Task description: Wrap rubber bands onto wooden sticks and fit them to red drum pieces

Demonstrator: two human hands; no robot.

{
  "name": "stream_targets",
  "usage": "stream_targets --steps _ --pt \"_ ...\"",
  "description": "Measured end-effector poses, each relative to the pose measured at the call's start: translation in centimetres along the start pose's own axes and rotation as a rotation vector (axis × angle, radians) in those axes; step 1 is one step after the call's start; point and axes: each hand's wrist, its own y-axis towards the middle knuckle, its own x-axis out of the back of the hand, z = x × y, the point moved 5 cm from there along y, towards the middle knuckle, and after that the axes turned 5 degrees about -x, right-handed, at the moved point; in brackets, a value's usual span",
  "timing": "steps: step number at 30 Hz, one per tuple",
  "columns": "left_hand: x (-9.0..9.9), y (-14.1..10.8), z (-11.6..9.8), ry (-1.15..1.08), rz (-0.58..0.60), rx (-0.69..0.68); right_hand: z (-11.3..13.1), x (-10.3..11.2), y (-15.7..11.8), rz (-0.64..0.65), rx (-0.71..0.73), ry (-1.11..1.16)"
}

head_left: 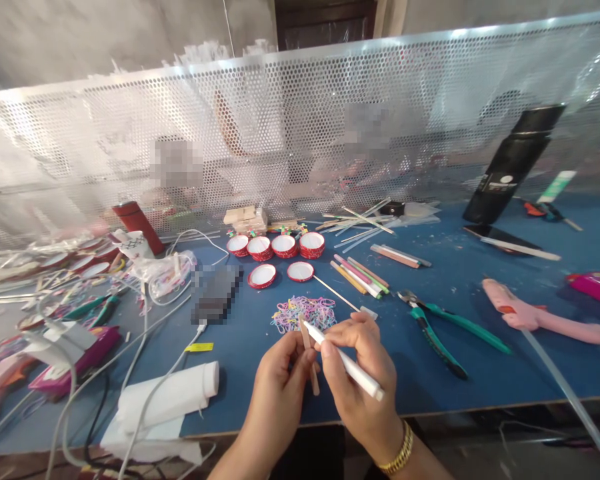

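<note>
Between the fingers and thumb of my left hand (283, 373) is a flat wooden stick (314, 381), held roughly upright. My right hand (363, 377) grips a white marker pen (357, 375), slanting up to the left. Its tip is close to the stick's upper part; I cannot tell whether they touch. Just beyond both hands lies a pile of pastel rubber bands (303, 313). A thin stick with a small clear end piece (367, 311) lies behind my right hand.
Red-rimmed white discs (285, 247) stand in stacks behind the bands. Coloured pens (360, 275), green-handled pliers (437, 330) and a pink glue gun (540, 317) lie to the right. A phone (217, 293), cables and a white paper roll (167, 395) are leftward. A perforated metal screen (305, 127) borders the back.
</note>
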Motion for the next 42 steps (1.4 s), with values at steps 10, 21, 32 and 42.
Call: stream_targets --steps 10,21,32,42 --pt "0.12 0.04 -0.4 0.019 -0.023 -0.029 0.11 -0.08 0.01 0.025 0.013 -0.002" --pt "0.15 0.02 -0.26 0.002 -0.037 -0.015 0.16 0.04 0.14 0.003 0.005 -0.017" --pt "0.11 0.03 -0.41 -0.009 -0.036 -0.013 0.05 0.1 -0.02 -0.01 0.0 -0.016" --pt "0.19 0.09 -0.07 0.006 -0.032 -0.013 0.01 0.17 0.02 -0.039 -0.002 -0.041"
